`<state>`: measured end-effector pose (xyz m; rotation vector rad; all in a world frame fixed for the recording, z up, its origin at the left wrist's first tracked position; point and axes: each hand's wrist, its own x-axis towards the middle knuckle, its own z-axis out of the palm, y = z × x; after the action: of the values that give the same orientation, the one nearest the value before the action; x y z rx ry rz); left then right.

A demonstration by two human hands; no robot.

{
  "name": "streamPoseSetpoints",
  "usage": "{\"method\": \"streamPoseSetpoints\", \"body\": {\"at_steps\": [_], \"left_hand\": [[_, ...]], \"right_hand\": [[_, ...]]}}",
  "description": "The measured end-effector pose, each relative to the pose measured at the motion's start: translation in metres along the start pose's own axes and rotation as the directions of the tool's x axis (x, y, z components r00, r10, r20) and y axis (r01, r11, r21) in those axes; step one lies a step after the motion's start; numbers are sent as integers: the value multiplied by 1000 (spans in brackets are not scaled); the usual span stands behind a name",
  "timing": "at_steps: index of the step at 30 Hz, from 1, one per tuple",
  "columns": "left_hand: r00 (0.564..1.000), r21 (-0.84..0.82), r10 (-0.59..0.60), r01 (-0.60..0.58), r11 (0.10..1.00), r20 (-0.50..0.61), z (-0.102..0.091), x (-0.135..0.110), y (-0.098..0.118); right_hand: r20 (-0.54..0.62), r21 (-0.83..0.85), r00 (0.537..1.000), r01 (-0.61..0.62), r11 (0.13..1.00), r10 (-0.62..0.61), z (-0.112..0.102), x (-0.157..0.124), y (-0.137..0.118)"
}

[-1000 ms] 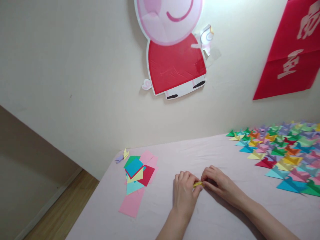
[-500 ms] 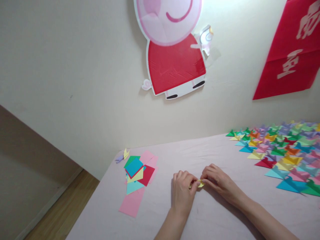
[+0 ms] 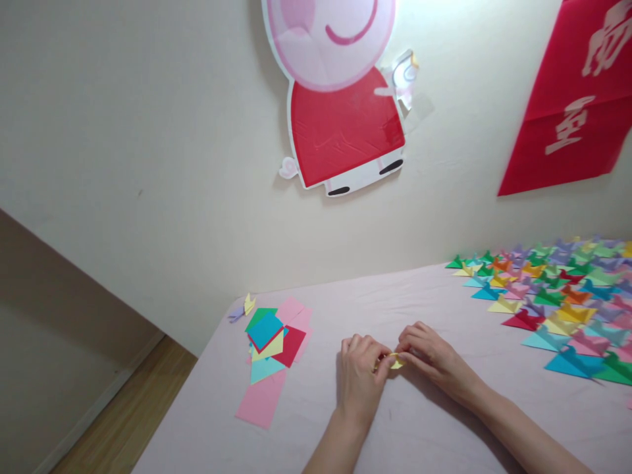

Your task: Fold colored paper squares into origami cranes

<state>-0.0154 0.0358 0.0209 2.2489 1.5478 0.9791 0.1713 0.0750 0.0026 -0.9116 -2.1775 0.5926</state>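
Note:
A small piece of folded yellow paper (image 3: 396, 362) is held between my two hands, just above or on the pale pink sheet (image 3: 316, 438). My left hand (image 3: 363, 368) pinches its left end between thumb and fingers. On the other side, my right hand (image 3: 427, 352) grips the right end with thumb and fingertips. Much of the folded paper is hidden behind my fingers, so its exact shape cannot be made out.
Loose coloured paper squares (image 3: 266, 330) lie in a pile to the left, a pink sheet of paper (image 3: 261, 403) nearest me. Behind them sit small yellow and purple folded pieces (image 3: 241, 309). Many folded paper cranes (image 3: 573, 316) stand in rows at right. A wall (image 3: 197, 164) rises behind.
Very little differs. Both hands keep hold of the yellow paper in nearly the same spot, and the view has shifted very slightly.

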Motion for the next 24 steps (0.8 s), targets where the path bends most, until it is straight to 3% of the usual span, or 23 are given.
{"method": "streamPoseSetpoints", "body": {"at_steps": [6,9,12,18,24], "left_hand": [[996,-72,-89,89,993,10,-1,1,-1],[988,-127,-153,153,980,7,-1,2,-6],[985,-133,-170,169,977,2,-1,2,-7],[994,-89,-107,106,990,0,-2,0,-2],[986,-117,-166,161,980,-29,-5,2,-6]], "right_hand": [[-38,2,997,-60,998,60,-6,0,-1],[-148,1,982,-123,992,121,-11,0,3],[-227,4,968,-109,994,107,-9,1,2],[-87,-21,996,-7,1000,5,0,4,-5],[-220,-15,968,-124,992,118,-12,0,4]]}}
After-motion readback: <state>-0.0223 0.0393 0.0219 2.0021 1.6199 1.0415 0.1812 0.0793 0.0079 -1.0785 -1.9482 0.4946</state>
